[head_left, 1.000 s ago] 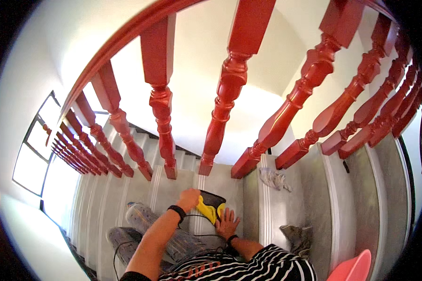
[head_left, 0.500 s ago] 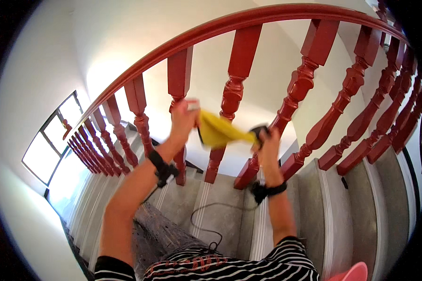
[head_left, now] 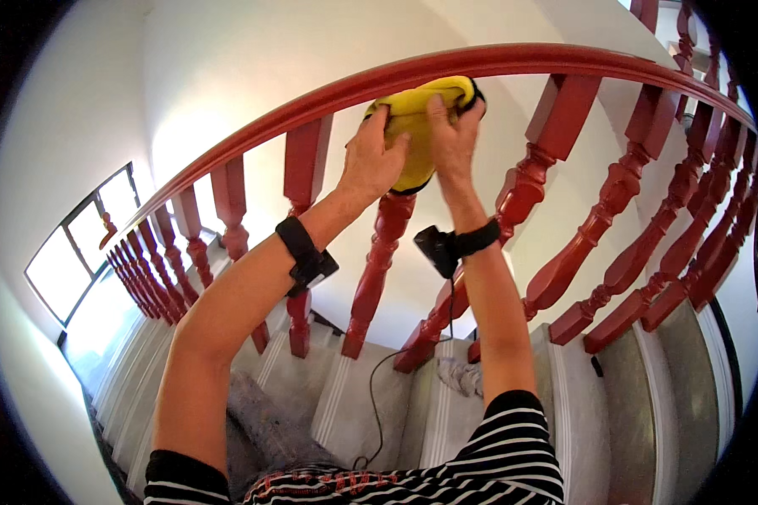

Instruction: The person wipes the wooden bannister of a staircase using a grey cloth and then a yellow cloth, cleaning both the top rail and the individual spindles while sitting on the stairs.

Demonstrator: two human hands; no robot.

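A yellow cloth [head_left: 413,164] with a dark edging is wrapped about the square upper part of a red baluster [head_left: 387,231], just below the curved red handrail [head_left: 307,109]. My left hand [head_left: 372,160] presses the cloth from the left side, its fingers curled over it. On the other side my right hand [head_left: 455,143] grips the cloth, fingers bent around its folded right edge. The cloth hides the baluster's top. Each wrist carries a black strap with a small black device.
More red balusters [head_left: 602,202] run along both sides. Grey stair steps [head_left: 370,404] with pale edge strips lie below. A thin dark cord [head_left: 377,396] hangs in front of me. At the left is a dark-framed window [head_left: 80,244] in the white wall.
Both hands have risen with the yellow cloth, from in front of the balusters to one baluster's top, where the cloth now rests around it. The pink object at lower right has left view.
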